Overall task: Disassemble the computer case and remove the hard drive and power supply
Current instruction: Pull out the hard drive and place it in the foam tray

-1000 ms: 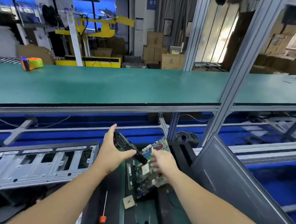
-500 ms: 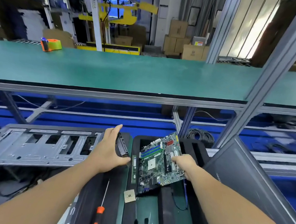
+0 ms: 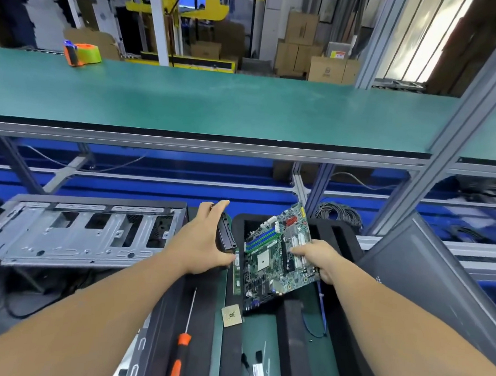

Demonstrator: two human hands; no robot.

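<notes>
Both bare forearms extended forward; left hand (image 3: 202,243) curled around a flat black part, right hand (image 3: 319,257) pinching a circuit board's edge, thumb on top.

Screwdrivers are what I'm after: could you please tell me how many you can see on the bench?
1: an orange-handled screwdriver lies near the bottom edge, below the left hand. Others may be hidden under the forearms.

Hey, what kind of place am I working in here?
Likely an electronics teardown line in a factory: a long green-topped workbench, a stripped computer chassis, stacked cardboard boxes behind.
</notes>
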